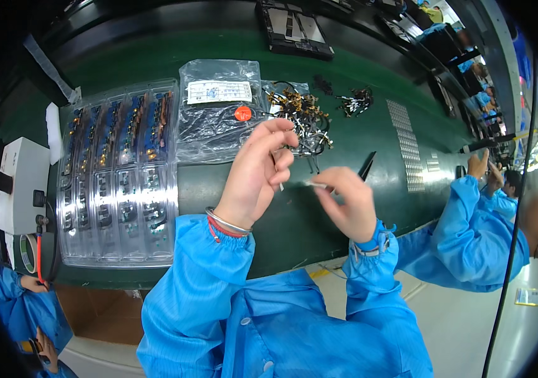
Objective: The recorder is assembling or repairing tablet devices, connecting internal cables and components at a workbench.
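Note:
My left hand [257, 171] is raised above the green work surface [218, 189], fingers curled and pinching something small near its fingertips. Just to its right, my right hand [346, 201] pinches a small pale strip or piece [315, 184] between thumb and forefinger. The two hands almost meet. A heap of small black wires with gold connectors [299, 116] lies just beyond the hands. Both arms wear blue sleeves; the left wrist has a metal bangle and a red cord.
A clear plastic tray [118, 176] of small circuit boards lies at left, a plastic bag [218, 107] with a label behind it. Black tweezers [366, 166] lie right of the hands. A co-worker in blue [477, 233] sits at right. A white box [22, 183] stands far left.

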`<state>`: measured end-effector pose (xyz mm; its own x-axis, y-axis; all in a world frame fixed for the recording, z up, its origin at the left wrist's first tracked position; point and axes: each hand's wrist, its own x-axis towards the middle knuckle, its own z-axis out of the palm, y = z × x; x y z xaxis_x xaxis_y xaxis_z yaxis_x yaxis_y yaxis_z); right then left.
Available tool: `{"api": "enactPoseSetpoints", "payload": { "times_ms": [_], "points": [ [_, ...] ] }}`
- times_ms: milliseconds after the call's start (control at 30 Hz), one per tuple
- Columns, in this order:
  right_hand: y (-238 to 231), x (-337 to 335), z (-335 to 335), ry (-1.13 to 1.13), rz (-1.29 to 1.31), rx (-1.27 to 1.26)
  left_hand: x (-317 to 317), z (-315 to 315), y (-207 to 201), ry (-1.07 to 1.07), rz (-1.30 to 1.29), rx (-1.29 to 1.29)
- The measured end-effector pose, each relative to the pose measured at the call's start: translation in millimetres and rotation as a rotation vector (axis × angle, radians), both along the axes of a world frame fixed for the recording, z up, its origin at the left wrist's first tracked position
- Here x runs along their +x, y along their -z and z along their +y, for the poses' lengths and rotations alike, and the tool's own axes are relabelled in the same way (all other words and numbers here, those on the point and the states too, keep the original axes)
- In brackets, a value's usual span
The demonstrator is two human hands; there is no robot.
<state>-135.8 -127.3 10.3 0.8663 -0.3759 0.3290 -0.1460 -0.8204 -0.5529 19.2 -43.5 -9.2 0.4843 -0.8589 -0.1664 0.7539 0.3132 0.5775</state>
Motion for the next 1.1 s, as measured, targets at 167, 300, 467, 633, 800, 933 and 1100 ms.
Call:
{"api": "enactPoseSetpoints", "payload": {
  "times_ms": [167,300,467,633,800,933,1100],
  "points": [
    [-33,24,6,0.097,-0.225,0.003,1,8,4,0.595,0.115,-0.174],
    [-47,41,0,-0.219,-0.069,-0.098,-1,10,-5,0.619,-0.062,-0.019],
    [-48,49,-4,-0.243,0.024,-0.113,3,4,17,0.726,-0.141,-0.129],
    [-45,46,-6,-0.045,-0.009,0.099,-10,2,4,0.173,-0.222,0.005],
    [-32,41,-14,0.136,-0.09,0.3,-1,4,0,-0.076,-0.683,0.055],
    [-26,37,-16,0.157,-0.146,0.385,-3,5,-2,0.011,-0.603,0.079],
    [-27,37,1,0.271,-0.206,0.295,-1,3,5,-0.021,-0.499,0.044]
  ]
}}
